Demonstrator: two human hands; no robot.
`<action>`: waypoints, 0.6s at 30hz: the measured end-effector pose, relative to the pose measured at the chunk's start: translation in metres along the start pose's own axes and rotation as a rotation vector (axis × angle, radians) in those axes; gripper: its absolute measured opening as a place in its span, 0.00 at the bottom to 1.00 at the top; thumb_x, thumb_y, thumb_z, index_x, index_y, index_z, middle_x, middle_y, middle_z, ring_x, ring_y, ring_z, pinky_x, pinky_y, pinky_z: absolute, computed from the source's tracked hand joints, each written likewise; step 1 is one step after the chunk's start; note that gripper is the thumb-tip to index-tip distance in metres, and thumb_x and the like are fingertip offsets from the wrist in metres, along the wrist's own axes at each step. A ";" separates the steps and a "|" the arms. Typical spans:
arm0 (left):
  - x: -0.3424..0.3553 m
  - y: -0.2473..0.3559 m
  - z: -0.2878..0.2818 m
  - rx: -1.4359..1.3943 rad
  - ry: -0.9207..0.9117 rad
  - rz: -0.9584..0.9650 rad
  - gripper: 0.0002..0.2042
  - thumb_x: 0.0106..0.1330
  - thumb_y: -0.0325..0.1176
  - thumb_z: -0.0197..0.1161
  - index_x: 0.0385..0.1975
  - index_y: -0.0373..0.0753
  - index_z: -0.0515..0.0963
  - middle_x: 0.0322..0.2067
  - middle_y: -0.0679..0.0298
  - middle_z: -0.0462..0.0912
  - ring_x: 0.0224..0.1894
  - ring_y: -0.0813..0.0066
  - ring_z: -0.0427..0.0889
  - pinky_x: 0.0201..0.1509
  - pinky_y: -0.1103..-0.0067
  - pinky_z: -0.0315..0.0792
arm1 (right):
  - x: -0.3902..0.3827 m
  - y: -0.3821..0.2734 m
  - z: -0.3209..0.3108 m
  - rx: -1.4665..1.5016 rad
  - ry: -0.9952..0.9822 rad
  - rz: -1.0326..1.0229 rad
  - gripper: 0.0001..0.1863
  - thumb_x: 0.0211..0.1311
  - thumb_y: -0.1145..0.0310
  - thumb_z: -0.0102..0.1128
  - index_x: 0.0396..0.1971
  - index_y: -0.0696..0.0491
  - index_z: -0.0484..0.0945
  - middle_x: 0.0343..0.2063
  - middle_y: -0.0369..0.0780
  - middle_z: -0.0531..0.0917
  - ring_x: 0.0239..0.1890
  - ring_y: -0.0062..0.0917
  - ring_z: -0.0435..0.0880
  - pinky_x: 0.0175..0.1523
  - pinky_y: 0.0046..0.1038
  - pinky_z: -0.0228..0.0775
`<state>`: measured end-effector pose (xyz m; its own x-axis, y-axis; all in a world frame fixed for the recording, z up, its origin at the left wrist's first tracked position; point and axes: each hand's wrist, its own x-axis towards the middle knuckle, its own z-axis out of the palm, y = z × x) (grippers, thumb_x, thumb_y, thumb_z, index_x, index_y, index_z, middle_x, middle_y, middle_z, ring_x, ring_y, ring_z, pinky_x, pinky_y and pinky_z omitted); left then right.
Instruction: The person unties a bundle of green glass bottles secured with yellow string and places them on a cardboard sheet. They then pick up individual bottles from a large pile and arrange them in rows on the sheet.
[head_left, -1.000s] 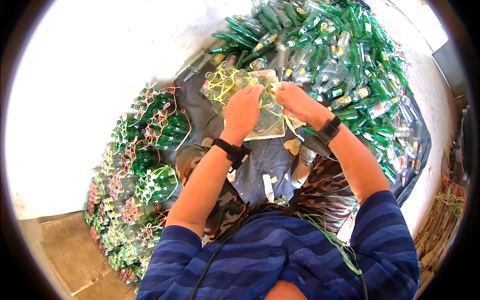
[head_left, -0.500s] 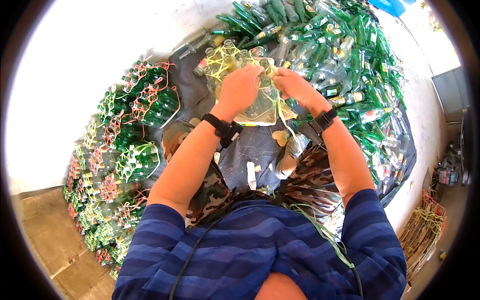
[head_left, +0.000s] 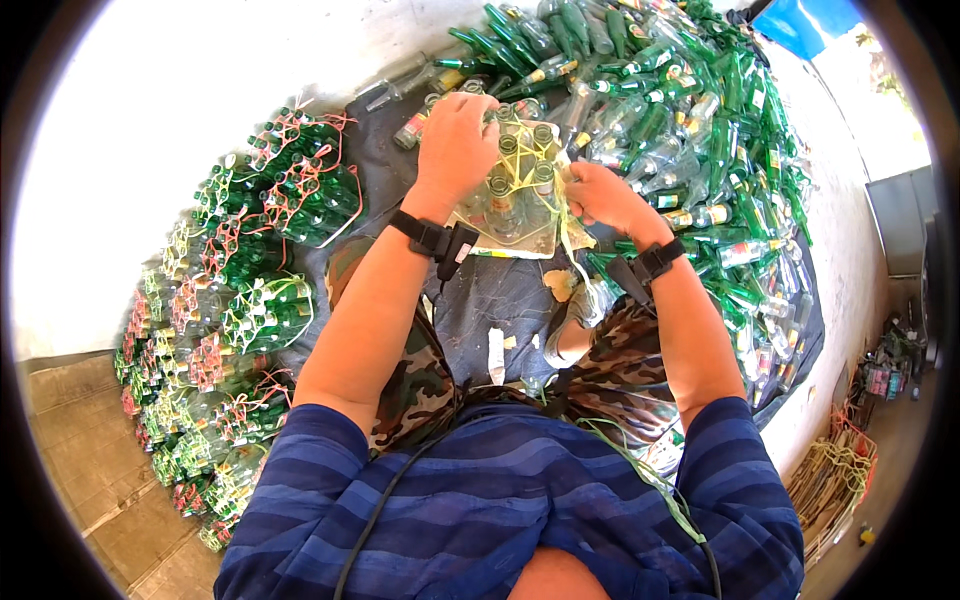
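Note:
A cluster of clear glass bottles (head_left: pixel 505 208) stands on a pale board (head_left: pixel 530 246), yellow strapping (head_left: pixel 515 160) crisscrossed round their necks. My left hand (head_left: pixel 455 145) is curled over the cluster's back left; its fingertips and what they grip are hard to make out. My right hand (head_left: pixel 597 192) is at the cluster's right side, fingers closed on a yellow strap whose loose length (head_left: pixel 567 235) hangs down past the board.
Strapped bottle bundles (head_left: pixel 270 315) line the left. Loose green and clear bottles (head_left: pixel 720 150) pile from the back round the right, on a dark sheet (head_left: pixel 455 330). My legs (head_left: pixel 620 355) flank the board. Cardboard (head_left: pixel 90 450) lies lower left, sticks (head_left: pixel 830 470) lower right.
My left hand has moved up and leftward to the cluster's far side, uncovering the front necks and strapping. My right hand has shifted slightly right with the strap. The view has also shifted.

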<state>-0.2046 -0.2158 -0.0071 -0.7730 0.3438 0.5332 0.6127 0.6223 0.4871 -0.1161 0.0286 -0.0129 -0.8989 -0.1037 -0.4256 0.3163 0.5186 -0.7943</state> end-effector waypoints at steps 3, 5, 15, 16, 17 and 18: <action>-0.002 -0.011 -0.002 -0.023 -0.158 -0.059 0.22 0.60 0.41 0.72 0.52 0.38 0.81 0.53 0.54 0.82 0.59 0.52 0.79 0.63 0.62 0.73 | 0.008 0.014 0.004 -0.121 -0.002 -0.066 0.11 0.67 0.66 0.55 0.38 0.60 0.78 0.28 0.45 0.84 0.27 0.36 0.83 0.35 0.34 0.75; -0.002 -0.013 -0.002 -0.017 -0.268 -0.095 0.29 0.57 0.46 0.75 0.56 0.37 0.79 0.58 0.53 0.79 0.63 0.51 0.76 0.67 0.61 0.70 | 0.013 0.026 0.003 -0.233 0.039 -0.153 0.12 0.66 0.66 0.56 0.38 0.62 0.77 0.32 0.51 0.85 0.34 0.45 0.84 0.41 0.40 0.76; -0.003 -0.010 -0.006 0.325 -0.451 -0.090 0.39 0.53 0.52 0.75 0.67 0.44 0.73 0.71 0.53 0.67 0.69 0.49 0.72 0.72 0.61 0.66 | 0.005 0.018 0.012 -0.650 0.192 -0.201 0.12 0.63 0.71 0.55 0.41 0.60 0.81 0.38 0.57 0.85 0.46 0.54 0.84 0.51 0.50 0.76; -0.002 -0.007 -0.006 0.380 -0.459 -0.080 0.38 0.53 0.52 0.75 0.66 0.45 0.73 0.71 0.53 0.67 0.69 0.49 0.72 0.71 0.61 0.66 | 0.004 0.018 0.012 -0.666 0.196 -0.188 0.11 0.62 0.71 0.55 0.41 0.60 0.81 0.38 0.57 0.85 0.46 0.54 0.85 0.51 0.50 0.76; 0.001 -0.004 -0.005 0.436 -0.497 -0.069 0.38 0.53 0.52 0.75 0.66 0.46 0.74 0.68 0.53 0.70 0.67 0.51 0.74 0.69 0.61 0.68 | 0.003 0.017 0.011 -0.681 0.200 -0.175 0.11 0.62 0.71 0.54 0.40 0.59 0.81 0.38 0.57 0.85 0.45 0.54 0.85 0.51 0.50 0.77; 0.006 0.001 -0.008 0.493 -0.533 -0.061 0.38 0.52 0.53 0.76 0.65 0.47 0.75 0.66 0.53 0.72 0.65 0.53 0.76 0.67 0.62 0.70 | 0.003 0.018 0.009 -0.684 0.201 -0.181 0.11 0.62 0.70 0.55 0.40 0.59 0.81 0.38 0.56 0.86 0.45 0.54 0.85 0.51 0.50 0.77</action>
<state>-0.2075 -0.2184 0.0019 -0.8555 0.5159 0.0449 0.5178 0.8527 0.0695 -0.1108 0.0300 -0.0327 -0.9781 -0.1143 -0.1742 -0.0428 0.9285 -0.3689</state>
